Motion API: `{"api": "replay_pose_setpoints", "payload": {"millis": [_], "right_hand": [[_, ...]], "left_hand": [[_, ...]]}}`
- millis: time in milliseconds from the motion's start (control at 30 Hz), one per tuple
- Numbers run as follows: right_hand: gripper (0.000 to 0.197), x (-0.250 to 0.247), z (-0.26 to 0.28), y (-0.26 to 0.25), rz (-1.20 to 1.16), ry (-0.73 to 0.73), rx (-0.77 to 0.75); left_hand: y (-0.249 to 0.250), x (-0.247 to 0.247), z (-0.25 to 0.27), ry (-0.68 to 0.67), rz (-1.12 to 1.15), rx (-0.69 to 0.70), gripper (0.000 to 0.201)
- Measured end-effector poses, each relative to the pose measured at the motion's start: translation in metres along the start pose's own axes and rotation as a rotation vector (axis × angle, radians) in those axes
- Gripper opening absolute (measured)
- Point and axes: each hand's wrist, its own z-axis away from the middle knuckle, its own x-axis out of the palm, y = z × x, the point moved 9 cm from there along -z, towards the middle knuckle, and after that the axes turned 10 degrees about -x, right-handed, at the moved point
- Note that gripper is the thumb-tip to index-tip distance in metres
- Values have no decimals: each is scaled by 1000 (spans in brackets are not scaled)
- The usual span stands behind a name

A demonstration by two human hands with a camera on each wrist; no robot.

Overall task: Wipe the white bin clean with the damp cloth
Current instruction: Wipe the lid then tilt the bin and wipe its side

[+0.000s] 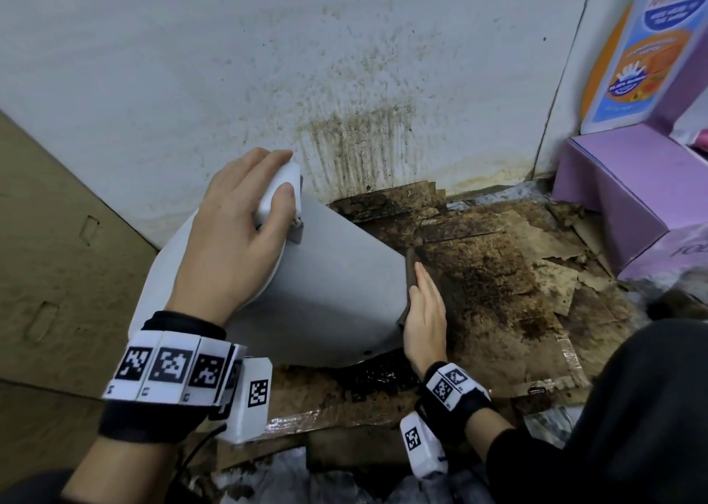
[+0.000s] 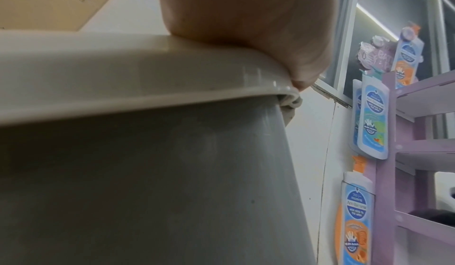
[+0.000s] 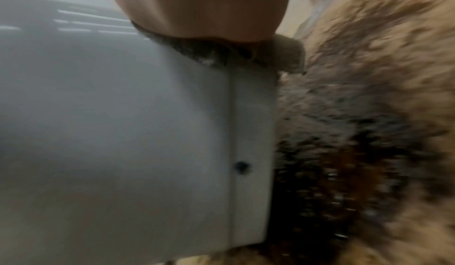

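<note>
The white bin [image 1: 337, 293] leans tilted toward the wall, its base end facing right. My left hand [image 1: 237, 231] grips the lid's edge at the top, fingers curled over it; in the left wrist view the palm [image 2: 246, 26] sits on the lid rim [image 2: 123, 78]. My right hand [image 1: 425, 312] lies flat with straight fingers and presses a dark damp cloth [image 1: 410, 270] against the bin's lower right edge. In the right wrist view the cloth [image 3: 197, 53] shows under the palm [image 3: 202, 6] on the bin's wall [image 3: 147, 133]; that picture is blurred.
Wet, brown-stained cardboard [image 1: 498, 273] covers the floor under and right of the bin. The white wall [image 1: 344, 82] behind is spattered with brown streaks. A purple display stand [image 1: 613, 189] stands at the right, a cardboard box [image 1: 57, 254] at the left.
</note>
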Motion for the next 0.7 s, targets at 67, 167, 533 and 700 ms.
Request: {"api": "replay_pose_setpoints", "payload": {"millis": [67,167,533,700], "right_hand": [[63,5,1,-22,6,23,-47],[61,22,6,-77,-7,-4,-164],[55,57,5,-197,-20,-256,-560],[53,45,-4,-162,18,-233,-574]], "left_hand": [[1,2,0,-5,-10,-1,41],[4,5,-1,-6,-12,17,43],[1,4,-1,-14,0,18,46],[2,5,-1,-38,8,15,47]]}}
